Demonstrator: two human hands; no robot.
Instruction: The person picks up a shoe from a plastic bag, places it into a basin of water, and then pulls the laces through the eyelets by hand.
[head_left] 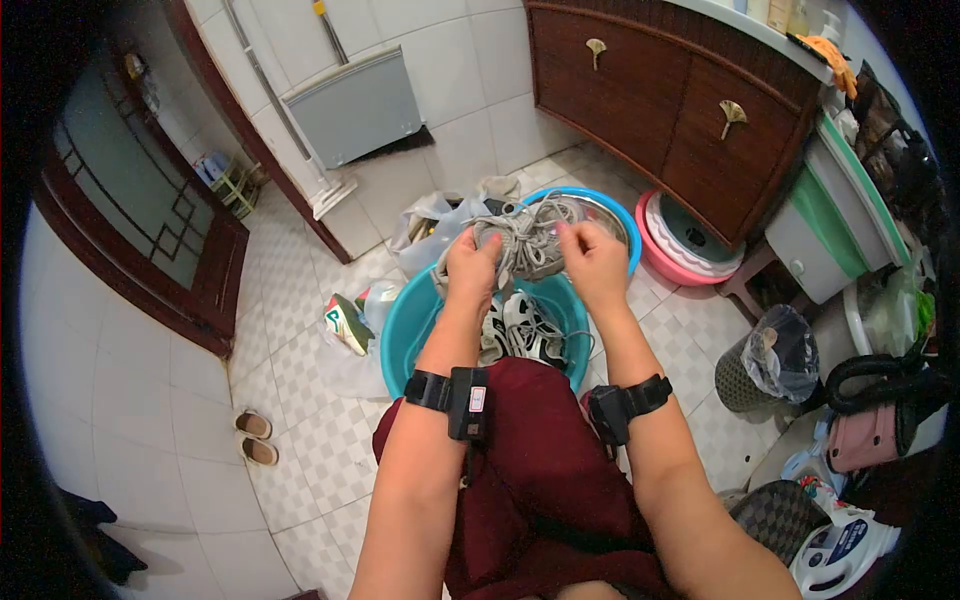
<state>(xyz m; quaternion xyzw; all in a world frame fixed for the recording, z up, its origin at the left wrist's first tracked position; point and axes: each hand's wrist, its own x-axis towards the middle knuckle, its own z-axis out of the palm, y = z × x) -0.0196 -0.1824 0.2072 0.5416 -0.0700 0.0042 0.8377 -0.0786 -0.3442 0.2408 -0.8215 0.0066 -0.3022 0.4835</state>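
A grey lace-up sneaker (pixel 528 250) is held up between my two hands, its pale laces loose and tangled on top. My left hand (pixel 471 265) is closed on its left side, thumb uppermost. At the other side my right hand (pixel 595 262) is closed with thumb and fingers pinched at the laces; whether it also grips the shoe's edge is hard to tell. Below the hands stands a turquoise basin (pixel 398 340) holding black-and-white sneakers (pixel 533 328). Behind the sneaker is a blue-rimmed basin (pixel 634 232), its contents partly hidden.
Plastic bags (pixel 430 225) lie beyond and left of the basin. To the right are a pink basin (pixel 680 270), a lined waste bin (pixel 745 375) and a detergent bottle (pixel 845 555). A brown cabinet (pixel 640 100) overhangs the far side. Small slippers (pixel 256 440) sit by the left wall.
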